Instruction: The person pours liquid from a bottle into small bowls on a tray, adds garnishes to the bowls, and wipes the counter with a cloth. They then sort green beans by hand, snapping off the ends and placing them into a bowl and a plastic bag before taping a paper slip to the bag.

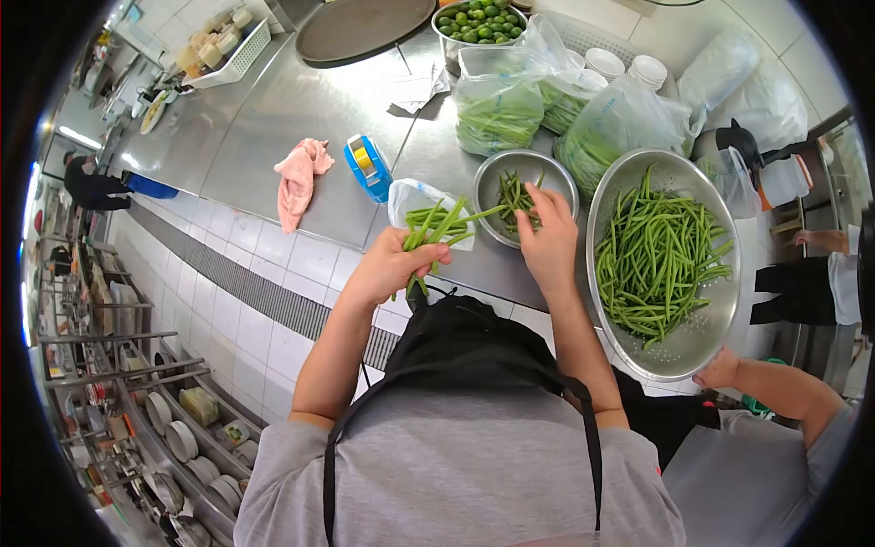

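Note:
A bunch of green beans (436,224) is held in my left hand (403,264), its fingers wrapped round them. Just behind the bunch lies a clear plastic bag (401,196). My right hand (549,239) is over the front of a small steel bowl (569,182), fingers bent; one long bean reaches from the bunch toward its fingertips, and I cannot make out whether they grip it. Short bean pieces (516,193) lie in that bowl. To the right, a large perforated steel colander (670,360) holds many whole beans (661,260).
A tape dispenser (368,169) and a pink cloth (301,182) lie on the steel table (246,146). Bags of beans (499,109) and a pot of limes (478,23) stand behind. A co-worker's hand (720,369) touches the colander's near rim.

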Demonstrator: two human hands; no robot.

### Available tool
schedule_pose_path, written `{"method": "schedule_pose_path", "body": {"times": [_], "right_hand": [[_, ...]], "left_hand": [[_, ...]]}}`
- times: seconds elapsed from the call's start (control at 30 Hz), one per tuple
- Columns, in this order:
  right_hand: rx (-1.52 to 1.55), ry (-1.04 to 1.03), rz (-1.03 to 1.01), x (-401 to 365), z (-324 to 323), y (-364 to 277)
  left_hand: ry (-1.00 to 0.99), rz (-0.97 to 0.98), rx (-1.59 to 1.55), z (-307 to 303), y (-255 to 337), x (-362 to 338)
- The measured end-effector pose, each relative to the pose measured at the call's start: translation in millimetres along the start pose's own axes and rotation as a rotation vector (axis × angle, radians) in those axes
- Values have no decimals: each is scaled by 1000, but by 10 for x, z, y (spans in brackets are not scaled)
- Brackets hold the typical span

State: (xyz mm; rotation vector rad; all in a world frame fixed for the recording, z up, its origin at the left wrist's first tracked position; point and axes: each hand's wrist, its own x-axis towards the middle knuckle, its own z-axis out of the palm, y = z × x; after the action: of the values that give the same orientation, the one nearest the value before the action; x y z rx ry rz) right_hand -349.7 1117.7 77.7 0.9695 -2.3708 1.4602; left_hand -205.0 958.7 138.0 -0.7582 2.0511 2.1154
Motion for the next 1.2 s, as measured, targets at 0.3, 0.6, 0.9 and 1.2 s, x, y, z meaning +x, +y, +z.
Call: {"method": "schedule_pose_path", "body": {"times": [0.3,0.6,0.9,1.2], "right_hand": [[-178,-215,-454,16,-136,-257],[-267,62,-245,197,-68,-142],[-190,-366,-645,144,-201,-471],[442,-432,-316,-130,-132,-443]], "left_hand": [[-42,47,58,-10,34,-44],[-73,-83,-27,-77,-17,-69],[-190,43,162,-66,-29,-59],[-313,-107,51,-116,24,-159]]}}
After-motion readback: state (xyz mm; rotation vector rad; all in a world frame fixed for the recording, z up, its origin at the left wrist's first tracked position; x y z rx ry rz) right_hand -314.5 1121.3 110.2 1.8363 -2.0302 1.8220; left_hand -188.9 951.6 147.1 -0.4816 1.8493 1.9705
